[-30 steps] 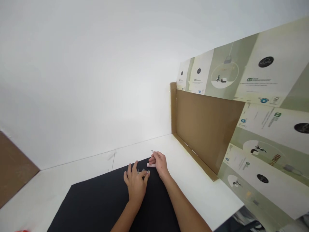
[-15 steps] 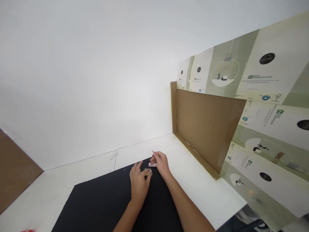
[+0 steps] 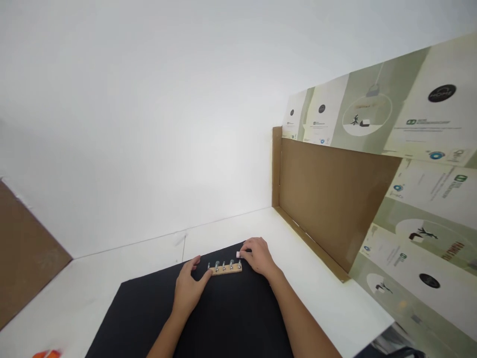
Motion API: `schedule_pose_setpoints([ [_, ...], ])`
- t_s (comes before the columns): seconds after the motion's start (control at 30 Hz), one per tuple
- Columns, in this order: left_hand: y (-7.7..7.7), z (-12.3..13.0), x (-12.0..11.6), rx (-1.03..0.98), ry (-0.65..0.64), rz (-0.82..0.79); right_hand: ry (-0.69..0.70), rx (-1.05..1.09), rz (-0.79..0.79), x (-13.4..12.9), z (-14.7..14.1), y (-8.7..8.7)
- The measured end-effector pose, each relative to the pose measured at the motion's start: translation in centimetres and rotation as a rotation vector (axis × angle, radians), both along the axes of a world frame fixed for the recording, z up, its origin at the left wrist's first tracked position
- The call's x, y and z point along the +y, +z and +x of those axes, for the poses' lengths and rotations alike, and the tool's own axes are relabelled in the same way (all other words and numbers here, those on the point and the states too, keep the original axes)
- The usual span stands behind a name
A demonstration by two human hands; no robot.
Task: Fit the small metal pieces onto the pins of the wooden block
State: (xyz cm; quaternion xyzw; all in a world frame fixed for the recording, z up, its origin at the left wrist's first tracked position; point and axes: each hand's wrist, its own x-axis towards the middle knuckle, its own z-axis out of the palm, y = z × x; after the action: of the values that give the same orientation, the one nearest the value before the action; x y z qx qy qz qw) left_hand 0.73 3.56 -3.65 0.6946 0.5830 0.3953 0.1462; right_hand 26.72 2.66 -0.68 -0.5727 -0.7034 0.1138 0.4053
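A light wooden strip (image 3: pixel 226 270) lies on the black mat, with several metal bolts standing upright in a row along it. At its left end is my left hand (image 3: pixel 188 286), the thumb touching the strip and the fingers spread apart behind it. My right hand (image 3: pixel 260 256) is just beyond the strip's right end, its fingers curled in a pinch at a small pale pink block (image 3: pixel 238 254). Only the block's left end shows; the fingers cover the remainder.
The black mat (image 3: pixel 149 308) lies on a white table (image 3: pixel 97 288) against a white wall. A brown cardboard panel (image 3: pixel 331 199) with printed sheets (image 3: pixel 372 114) stands at the right. Another brown panel (image 3: pixel 30 253) is at the left, with an orange object (image 3: pixel 46 354) below it.
My left hand has moved left, uncovering the wooden strip and its bolts. The thin metal piece in my right fingers is out of sight, and those fingers have lowered to the pink block.
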Motion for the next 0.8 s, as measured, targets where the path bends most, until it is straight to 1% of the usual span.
schedule_pose_setpoints([
  [0.07,-0.1,0.1,0.2,0.042,-0.037,-0.024,0.021,-0.026,-0.018,0.0,0.0,-0.1],
  [0.2,0.1,0.4,-0.2,0.153,-0.082,-0.003,0.037,-0.056,-0.035,0.0,0.3,-0.1],
  [0.3,0.2,0.6,-0.3,0.182,-0.113,-0.010,0.075,-0.040,-0.044,0.0,1.0,-0.2],
  [0.37,0.1,0.6,-0.3,0.181,-0.132,-0.023,0.082,-0.025,-0.058,0.1,1.6,-0.4],
  [0.5,0.0,0.6,-0.2,0.153,-0.150,-0.038,0.007,-0.079,-0.126,0.1,2.5,-0.7],
  [0.7,-0.1,0.6,-0.3,0.103,-0.144,-0.049,-0.029,-0.159,-0.113,-0.1,2.2,-0.5],
  [0.77,-0.2,0.6,-0.2,0.083,-0.140,-0.049,-0.035,-0.092,-0.084,0.0,2.1,-0.6],
  [0.8,-0.2,0.5,-0.1,0.069,-0.137,-0.045,-0.027,-0.005,-0.070,0.2,2.1,-0.6],
])
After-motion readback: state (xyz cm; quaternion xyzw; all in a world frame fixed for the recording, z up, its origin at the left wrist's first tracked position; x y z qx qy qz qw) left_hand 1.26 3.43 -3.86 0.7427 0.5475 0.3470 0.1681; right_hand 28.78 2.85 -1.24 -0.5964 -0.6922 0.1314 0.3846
